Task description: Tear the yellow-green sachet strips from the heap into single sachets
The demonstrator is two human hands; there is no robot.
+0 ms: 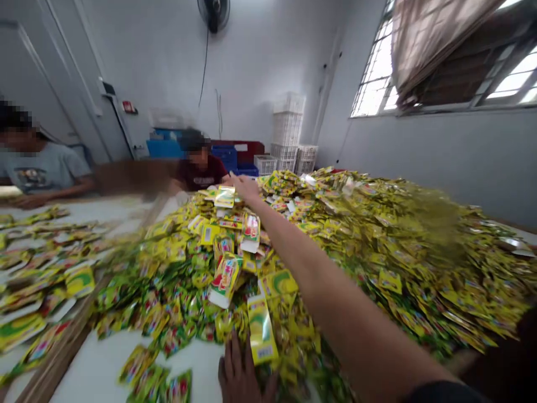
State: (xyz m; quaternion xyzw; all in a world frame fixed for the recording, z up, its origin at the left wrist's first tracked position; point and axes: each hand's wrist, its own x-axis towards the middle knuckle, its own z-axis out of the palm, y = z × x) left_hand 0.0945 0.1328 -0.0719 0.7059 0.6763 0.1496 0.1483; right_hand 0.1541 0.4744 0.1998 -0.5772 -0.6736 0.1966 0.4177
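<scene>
The sachet heap, yellow-and-green printed packets, covers the centre and right of the frame and rests on a white table.

Right hand: the arm runs from the lower right corner to the crest of the heap at centre frame. The full stretch appears needed because the crest lies on the far side of the pile. The fingers lie extended across the topmost packets. The hand appears open with nothing pinched, though blur limits certainty.

Left hand: placed palm down at bottom centre, at the foot of the heap, fingers spread and unclenched, gripping nothing. Its fingertips touch the lower edge of an upright sachet. The flat placement probably braces the body during the reach.

Loose packets spread over the left side. Two co-workers sit at upper left and centre. White crates stand stacked against the back wall.
</scene>
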